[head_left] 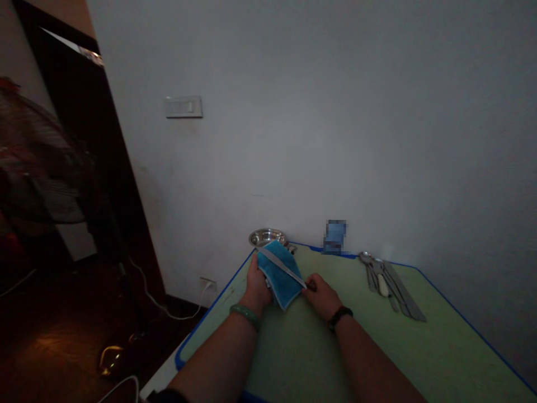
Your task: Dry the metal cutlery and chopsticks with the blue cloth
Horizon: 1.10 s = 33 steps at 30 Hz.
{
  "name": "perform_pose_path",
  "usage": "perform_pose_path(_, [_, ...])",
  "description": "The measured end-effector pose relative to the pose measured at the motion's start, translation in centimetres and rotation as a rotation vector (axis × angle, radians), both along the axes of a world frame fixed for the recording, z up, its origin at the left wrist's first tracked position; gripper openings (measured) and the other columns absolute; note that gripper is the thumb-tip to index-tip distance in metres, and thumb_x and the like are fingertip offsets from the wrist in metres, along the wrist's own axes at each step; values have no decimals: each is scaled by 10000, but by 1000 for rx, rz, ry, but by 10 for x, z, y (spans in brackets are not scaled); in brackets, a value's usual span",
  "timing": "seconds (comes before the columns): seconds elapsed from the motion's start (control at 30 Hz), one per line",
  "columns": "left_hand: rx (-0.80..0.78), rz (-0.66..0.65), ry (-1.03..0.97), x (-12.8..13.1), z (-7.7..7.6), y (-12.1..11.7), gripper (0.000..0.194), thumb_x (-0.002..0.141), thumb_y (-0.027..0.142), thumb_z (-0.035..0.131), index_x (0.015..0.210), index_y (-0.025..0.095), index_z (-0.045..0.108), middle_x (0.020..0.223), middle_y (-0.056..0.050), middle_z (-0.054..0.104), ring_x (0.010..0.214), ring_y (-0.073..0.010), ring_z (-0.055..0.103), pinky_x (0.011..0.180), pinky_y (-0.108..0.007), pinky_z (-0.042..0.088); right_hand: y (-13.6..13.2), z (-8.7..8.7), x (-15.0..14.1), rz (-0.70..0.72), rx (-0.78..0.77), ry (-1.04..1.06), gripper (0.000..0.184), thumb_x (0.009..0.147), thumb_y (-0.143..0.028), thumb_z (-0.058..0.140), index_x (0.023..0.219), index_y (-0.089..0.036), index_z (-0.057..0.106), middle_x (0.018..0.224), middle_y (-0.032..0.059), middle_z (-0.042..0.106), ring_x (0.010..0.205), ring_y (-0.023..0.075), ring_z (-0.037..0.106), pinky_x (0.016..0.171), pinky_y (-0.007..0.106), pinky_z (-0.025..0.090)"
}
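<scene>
My right hand (322,296) is closed round the dark handle of a knife (280,265). The blade points up and left and lies across a blue cloth (285,288). Under and behind that cloth, my left hand (257,285) grips it at the left side, with most of its fingers hidden by the fabric. A shiny metal bowl (268,237) stands just past the blade's tip, near the wall. Both hands are above the green table top.
Several spoons, knives and other metal utensils (390,285) lie at the right of the green table (310,358), which has a blue edge. A blurred-out blue object (335,236) leans on the wall. At the far left is a standing fan (46,157); a white cable (168,314) runs to a socket.
</scene>
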<state>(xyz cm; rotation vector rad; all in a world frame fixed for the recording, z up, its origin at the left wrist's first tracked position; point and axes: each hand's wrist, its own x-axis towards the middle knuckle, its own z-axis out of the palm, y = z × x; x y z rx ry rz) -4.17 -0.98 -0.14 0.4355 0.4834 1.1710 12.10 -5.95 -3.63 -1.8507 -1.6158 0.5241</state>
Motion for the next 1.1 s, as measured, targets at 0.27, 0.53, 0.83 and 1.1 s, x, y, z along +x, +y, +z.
perform_pose_path(0.27, [14,-12,4,0,-1,0,600,789,575,313,949,88,626,845,-160,689,851,-297,636,781,-477,477,-1,0,0,5,10,10,123,732,-336,498,810,-242,489,750,-33,596,704,135,530,604,225,307])
perform_pose_path(0.53, [6,-16,28,0,0,0,608,783,590,312,917,91,633,816,-150,691,814,-288,643,762,-463,488,0,-1,0,19,28,24,117,718,-321,510,781,-225,487,750,-28,588,697,128,524,612,223,322])
perform_pose_path(0.83, [34,-4,8,0,-4,2,589,785,575,328,931,93,634,856,-149,691,833,-288,641,781,-461,479,0,-1,0,38,23,33,134,710,-328,519,804,-233,501,736,-40,586,692,126,526,605,219,314])
perform_pose_path(1.1, [0,24,2,0,-4,3,576,777,577,358,918,94,640,764,-127,693,756,-273,652,753,-444,491,1,-3,2,54,33,31,144,706,-345,522,792,-229,512,728,-33,585,687,127,521,604,218,320])
